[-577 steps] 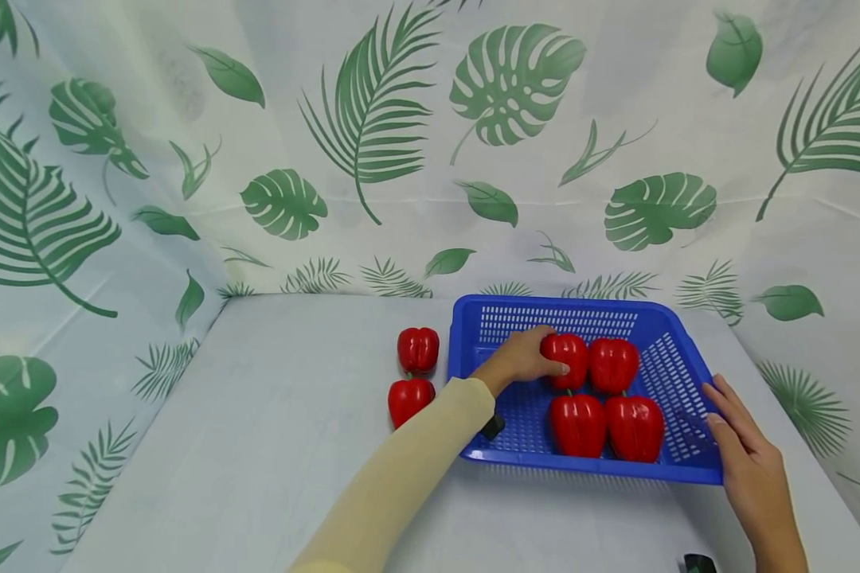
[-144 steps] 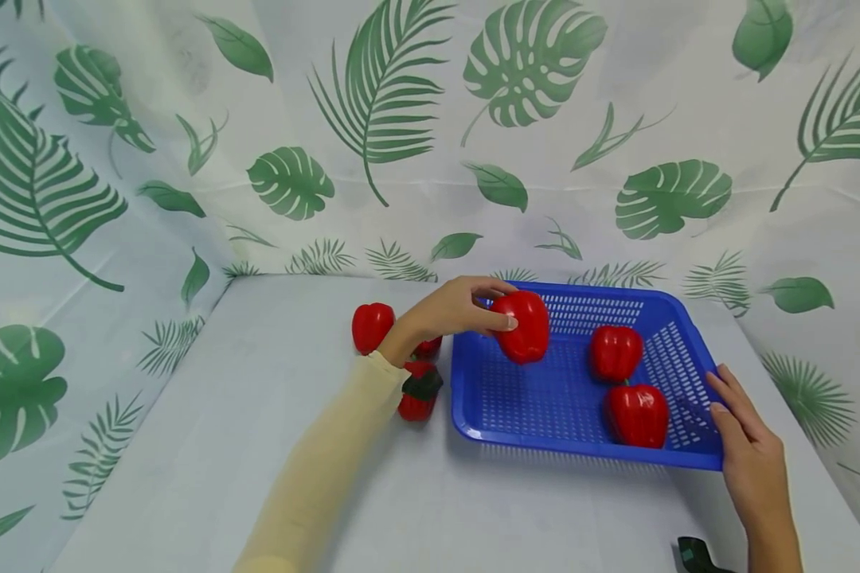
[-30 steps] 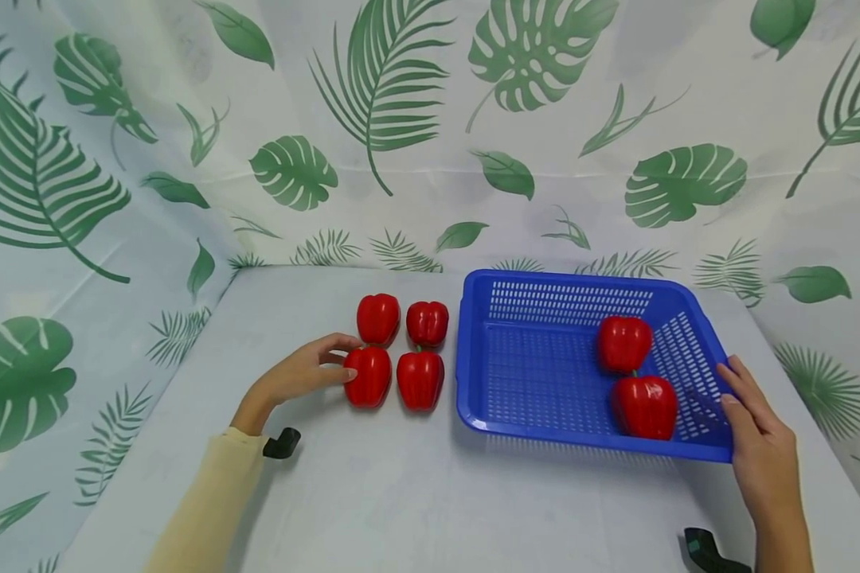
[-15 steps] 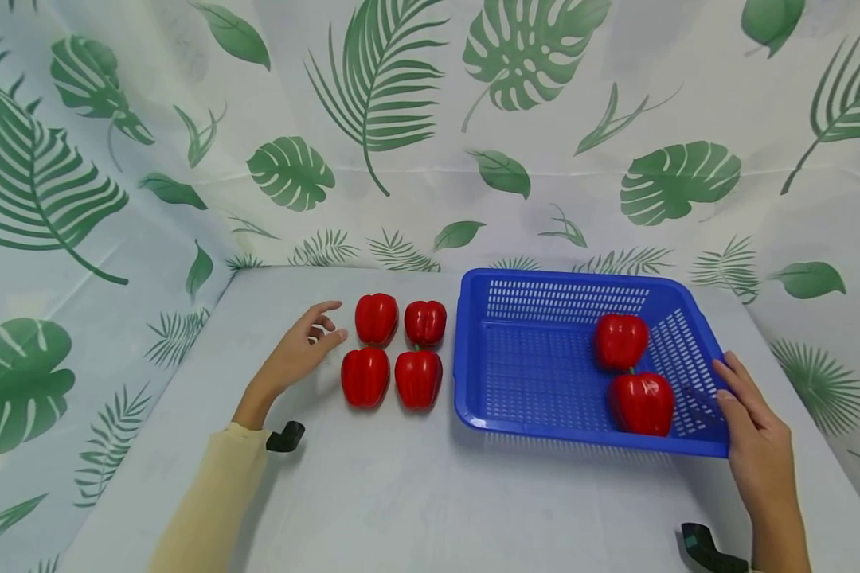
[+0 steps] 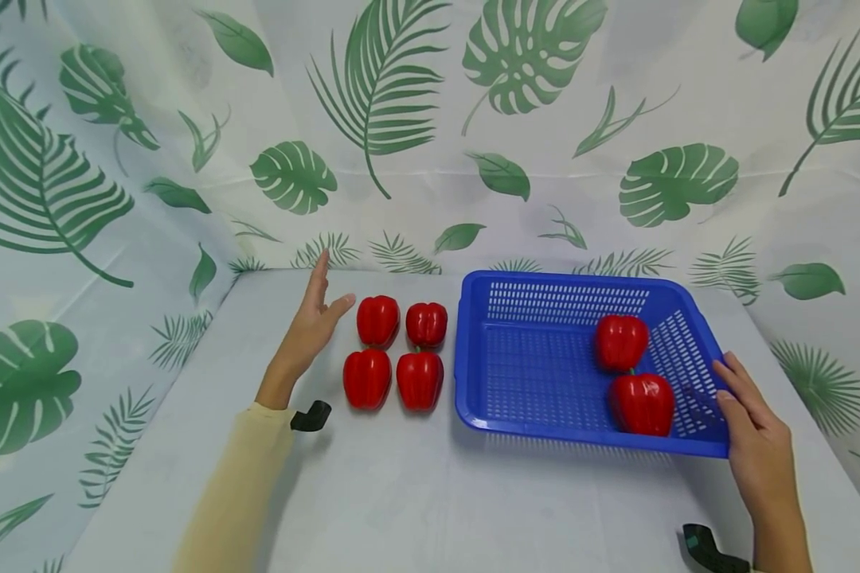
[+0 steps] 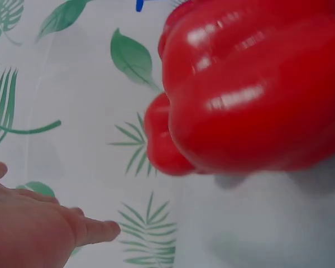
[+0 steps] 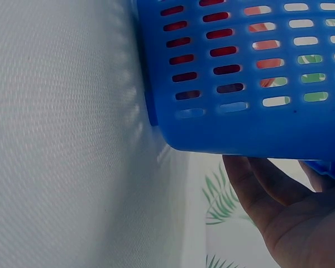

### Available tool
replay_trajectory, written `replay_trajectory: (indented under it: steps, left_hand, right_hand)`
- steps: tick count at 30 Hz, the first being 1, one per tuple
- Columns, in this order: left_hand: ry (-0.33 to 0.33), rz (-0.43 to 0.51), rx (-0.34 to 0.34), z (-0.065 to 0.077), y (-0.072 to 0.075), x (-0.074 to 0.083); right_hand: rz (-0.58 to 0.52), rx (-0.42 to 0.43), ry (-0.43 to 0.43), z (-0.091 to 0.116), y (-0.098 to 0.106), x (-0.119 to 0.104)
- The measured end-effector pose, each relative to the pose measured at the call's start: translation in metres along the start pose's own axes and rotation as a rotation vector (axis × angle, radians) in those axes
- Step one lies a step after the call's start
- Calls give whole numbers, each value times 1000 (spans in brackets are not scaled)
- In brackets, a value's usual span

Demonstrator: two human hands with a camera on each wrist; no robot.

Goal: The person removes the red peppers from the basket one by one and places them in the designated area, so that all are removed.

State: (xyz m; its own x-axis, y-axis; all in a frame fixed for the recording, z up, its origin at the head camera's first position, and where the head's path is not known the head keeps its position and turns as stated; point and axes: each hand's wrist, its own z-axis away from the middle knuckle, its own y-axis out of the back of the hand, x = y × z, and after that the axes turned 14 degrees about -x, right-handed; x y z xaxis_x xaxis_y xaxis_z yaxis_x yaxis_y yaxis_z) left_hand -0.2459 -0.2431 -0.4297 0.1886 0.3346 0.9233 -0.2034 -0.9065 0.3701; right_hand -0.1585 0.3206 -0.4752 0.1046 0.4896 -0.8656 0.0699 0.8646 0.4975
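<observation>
Red bell peppers stand on the table in two rows of two; the front left pepper [image 5: 367, 380] is nearest the person. My left hand [image 5: 306, 328] is just left of them, fingers straight and thumb spread, holding nothing. In the left wrist view, a large red pepper [image 6: 257, 95] fills the upper right, apart from the left hand [image 6: 33, 229]. To the right is a blue perforated basket [image 5: 530, 382] with two red peppers, a back one [image 5: 620, 342] and a front one [image 5: 642, 404]. My right hand [image 5: 763, 450] grips the basket's right rim, with fingers against its wall in the right wrist view.
A white cloth covers the table [image 5: 416, 493]. A leaf-printed curtain [image 5: 416, 143] hangs behind and along the sides. Dark wrist-camera pieces show beside the left wrist [image 5: 311, 416] and the right wrist [image 5: 709, 549].
Since the earliest frame, peppers have moved from the basket to the table. One second ago my left hand touched the front left pepper; it has let go and moved back, fingers straightened. The right hand stays.
</observation>
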Motion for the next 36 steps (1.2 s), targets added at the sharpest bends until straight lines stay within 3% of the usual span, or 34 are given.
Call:
replay_trajectory:
  steps: [15,25,36]
  left_hand:
    - [-92,140,-18,-25,-28,27]
    - [-191,202,-34,-50,-59,48]
    - [-231,220,-74,-72,-96,72]
  right_hand:
    - [4,6,8,0,1,0]
    - [-4,1,21,1,0,-2]
    - [11,1,11,0,0,-2]
